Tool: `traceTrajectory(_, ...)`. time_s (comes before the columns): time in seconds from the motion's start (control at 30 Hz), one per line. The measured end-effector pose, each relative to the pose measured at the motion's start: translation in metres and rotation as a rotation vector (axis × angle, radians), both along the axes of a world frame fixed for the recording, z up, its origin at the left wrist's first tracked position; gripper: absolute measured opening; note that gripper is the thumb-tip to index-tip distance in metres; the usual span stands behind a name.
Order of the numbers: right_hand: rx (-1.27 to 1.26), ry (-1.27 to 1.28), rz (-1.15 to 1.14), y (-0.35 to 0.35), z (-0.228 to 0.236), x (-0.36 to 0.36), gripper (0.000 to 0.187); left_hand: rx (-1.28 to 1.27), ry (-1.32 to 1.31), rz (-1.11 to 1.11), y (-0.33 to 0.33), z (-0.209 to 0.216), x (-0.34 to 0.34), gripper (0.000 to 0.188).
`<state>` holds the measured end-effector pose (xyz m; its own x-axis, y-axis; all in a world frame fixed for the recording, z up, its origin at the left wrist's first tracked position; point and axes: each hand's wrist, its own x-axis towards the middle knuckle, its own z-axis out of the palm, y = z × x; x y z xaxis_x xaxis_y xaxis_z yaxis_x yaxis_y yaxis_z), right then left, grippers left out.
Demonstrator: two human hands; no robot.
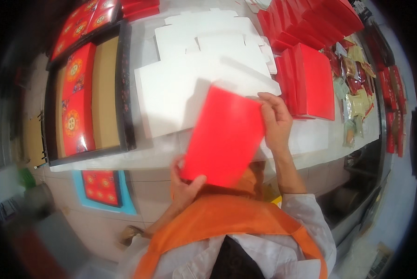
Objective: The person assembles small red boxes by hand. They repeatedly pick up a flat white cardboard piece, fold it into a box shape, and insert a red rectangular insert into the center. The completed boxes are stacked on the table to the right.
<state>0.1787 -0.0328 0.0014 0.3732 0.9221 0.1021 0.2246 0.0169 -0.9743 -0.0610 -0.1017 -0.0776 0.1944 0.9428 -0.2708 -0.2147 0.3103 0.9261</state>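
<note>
A plain red carton [225, 135] is held up at a slant in front of my chest, with its flat, slightly blurred face toward me. Its depth and back side are hidden. My left hand [186, 186] grips the lower left corner, the thumb lying over the edge. At the upper right edge, my right hand [277, 118] is closed on the carton with bent fingers. Behind it lies a stack of white flat cardboard sheets [171, 93] on the table.
Red cartons [313, 83] stand in rows to the right, beside a pile of small wrapped packets [357, 93]. At left, a black-edged tray [108, 93] holds printed red boxes [78, 116]. On the floor, another red-patterned box [101, 186] rests on a blue sheet [128, 204].
</note>
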Motion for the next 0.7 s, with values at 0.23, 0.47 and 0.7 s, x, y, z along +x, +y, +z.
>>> traceTrajectory(0.23,-0.083,0.112,0.223,-0.035,-0.014,-0.007,0.018,0.276,0.109,-0.486,0.005,0.023,-0.003,0.062)
traceTrajectory(0.47,0.071,0.286,0.087,-0.045,-0.020,-0.020,0.013,0.252,0.270,-0.320,0.060,0.039,0.024,0.028)
traceTrajectory(0.7,0.195,0.008,-0.095,-0.044,-0.045,-0.028,0.005,0.312,0.087,-0.055,0.067,0.032,0.034,0.011)
